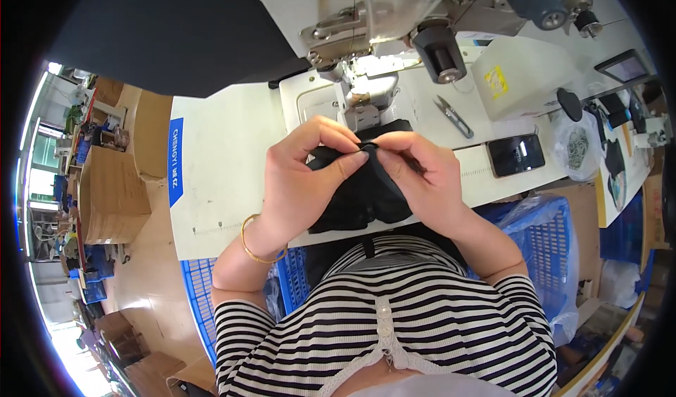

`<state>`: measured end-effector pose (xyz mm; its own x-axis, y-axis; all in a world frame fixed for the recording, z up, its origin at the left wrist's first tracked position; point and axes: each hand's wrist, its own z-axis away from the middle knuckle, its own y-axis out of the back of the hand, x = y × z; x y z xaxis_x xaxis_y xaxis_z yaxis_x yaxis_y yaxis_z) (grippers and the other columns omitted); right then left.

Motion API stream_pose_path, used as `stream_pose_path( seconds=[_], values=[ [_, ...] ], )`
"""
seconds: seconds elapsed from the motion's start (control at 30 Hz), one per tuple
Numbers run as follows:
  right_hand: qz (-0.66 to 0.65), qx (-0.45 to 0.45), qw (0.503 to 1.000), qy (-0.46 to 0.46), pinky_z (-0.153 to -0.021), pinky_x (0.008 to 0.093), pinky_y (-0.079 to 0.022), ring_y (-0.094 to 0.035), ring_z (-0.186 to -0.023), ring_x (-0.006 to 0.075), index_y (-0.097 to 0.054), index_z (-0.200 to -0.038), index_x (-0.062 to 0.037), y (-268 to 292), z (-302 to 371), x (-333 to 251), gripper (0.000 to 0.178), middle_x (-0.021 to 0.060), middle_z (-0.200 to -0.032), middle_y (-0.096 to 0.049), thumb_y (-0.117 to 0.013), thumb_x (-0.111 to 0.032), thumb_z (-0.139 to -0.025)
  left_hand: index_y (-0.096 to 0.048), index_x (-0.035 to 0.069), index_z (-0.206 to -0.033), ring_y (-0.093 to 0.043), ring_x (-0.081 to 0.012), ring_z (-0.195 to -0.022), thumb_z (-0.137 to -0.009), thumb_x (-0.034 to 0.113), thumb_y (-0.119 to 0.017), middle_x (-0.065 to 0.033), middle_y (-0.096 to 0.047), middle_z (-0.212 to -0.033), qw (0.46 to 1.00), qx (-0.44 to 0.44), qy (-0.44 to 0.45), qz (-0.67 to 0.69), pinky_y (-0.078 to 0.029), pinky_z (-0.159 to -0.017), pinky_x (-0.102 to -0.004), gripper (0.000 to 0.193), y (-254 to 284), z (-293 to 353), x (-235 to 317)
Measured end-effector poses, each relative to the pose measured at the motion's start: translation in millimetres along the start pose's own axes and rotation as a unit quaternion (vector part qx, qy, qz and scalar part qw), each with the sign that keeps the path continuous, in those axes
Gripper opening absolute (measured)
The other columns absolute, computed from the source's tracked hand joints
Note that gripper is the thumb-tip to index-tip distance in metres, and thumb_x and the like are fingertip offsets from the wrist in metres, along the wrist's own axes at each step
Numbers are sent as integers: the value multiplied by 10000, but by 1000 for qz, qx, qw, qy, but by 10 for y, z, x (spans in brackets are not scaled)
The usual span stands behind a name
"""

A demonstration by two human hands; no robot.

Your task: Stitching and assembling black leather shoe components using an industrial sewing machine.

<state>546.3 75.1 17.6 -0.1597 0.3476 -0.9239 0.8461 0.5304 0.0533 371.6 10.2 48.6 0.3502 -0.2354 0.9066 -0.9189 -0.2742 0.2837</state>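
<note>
Both my hands meet over a piece of black fabric [345, 203] at the front of the sewing machine table [225, 158]. My left hand [310, 168] pinches the fabric's upper edge between thumb and forefinger. Close against it, my right hand [422, 175] pinches the same edge, the fingertips of both nearly touching. The fabric hangs down between my hands toward the table's front edge, and part of it lies beyond them by the machine. Just past my fingertips is the sewing machine's lit needle area [366, 91]. What the fold between my fingertips contains is too small to tell.
Right of the machine lie thread snips [454, 117] and a black phone [516, 155]. A clear plastic bag [576, 147] holds small pieces. Blue baskets [546, 238] stand below the table on both sides. Cardboard boxes [113, 196] are on the floor at left.
</note>
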Motion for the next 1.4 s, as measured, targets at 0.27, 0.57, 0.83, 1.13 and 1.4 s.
stream_pose_path(
  seconds=[0.27, 0.57, 0.83, 1.13, 1.4],
  values=[
    [-36, 23, 997, -65, -597, 207, -468, -601, -680, 53, -655, -991, 7, -61, 2, 41, 124, 25, -771, -671, -662, -76, -899, -656, 7, -809, -607, -111, -822, -757, -61, -748, -53, -661, -874, 999, 23, 3, 22, -485, -761, -231, 126, -18, -19, -42],
    [9, 78, 996, 31, -597, 216, -479, -623, -668, 81, -663, -978, 4, -136, -6, 63, 109, 56, -779, -672, -669, -40, -879, -703, 5, -909, -614, -69, -796, -795, 12, -756, -11, -689, -838, 998, 36, 40, 10, -496, -755, -216, 126, -36, -43, 57],
    [28, 80, 992, 89, -563, 166, -380, -494, -658, 9, -642, -999, 26, -164, -29, 69, 89, -6, -761, -608, -631, 12, -912, -706, 3, -911, -607, -60, -771, -808, 21, -750, -13, -697, -836, 995, 43, 79, 34, -498, -741, -214, 113, -19, -43, 78],
    [21, 18, 998, -51, -564, 250, -467, -606, -621, 104, -673, -1015, -3, -73, 87, -17, 136, 72, -740, -662, -655, -67, -897, -697, -35, -941, -626, -75, -765, -829, -8, -730, -41, -690, -833, 981, 95, 102, 138, -504, -701, -183, 120, 145, -94, 9],
    [95, 27, 991, 89, -573, 202, -441, -560, -628, 61, -660, -1023, 19, -57, 53, 31, 120, 46, -755, -652, -630, -30, -918, -691, -52, -968, -634, -87, -760, -820, -17, -738, -67, -693, -852, 973, 103, 104, 180, -513, -717, -193, 159, 145, -126, -95]
  ],
)
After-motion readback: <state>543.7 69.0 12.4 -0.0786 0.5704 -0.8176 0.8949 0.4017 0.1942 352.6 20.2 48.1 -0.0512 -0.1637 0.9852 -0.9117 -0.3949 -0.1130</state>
